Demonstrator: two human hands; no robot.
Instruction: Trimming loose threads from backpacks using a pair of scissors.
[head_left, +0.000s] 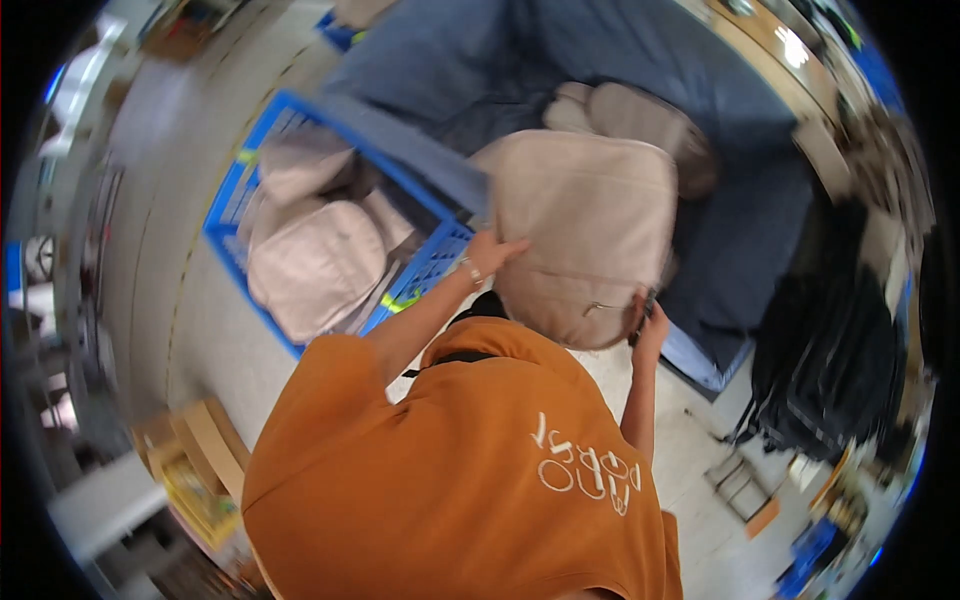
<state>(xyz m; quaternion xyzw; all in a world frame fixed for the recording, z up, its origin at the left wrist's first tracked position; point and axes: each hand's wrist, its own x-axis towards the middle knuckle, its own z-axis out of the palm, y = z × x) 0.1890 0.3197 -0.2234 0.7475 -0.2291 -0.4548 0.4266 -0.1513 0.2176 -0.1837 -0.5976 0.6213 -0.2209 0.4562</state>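
I hold up a beige fabric bag [585,230] with a zip near its lower edge, over a table covered in blue cloth [700,90]. My left hand [492,252] grips the bag's left side. My right hand [650,325] pinches its lower right corner, where a small dark part shows between the fingers. A second beige bag [640,115] lies on the blue cloth just behind the one I hold. My orange shirt fills the lower middle of the view.
To the left, a blue plastic crate [228,215] on the floor holds several more beige bags [310,260]. Black bags [830,350] hang at the right. Cardboard boxes [195,470] sit at lower left, and small items lie on the floor at lower right.
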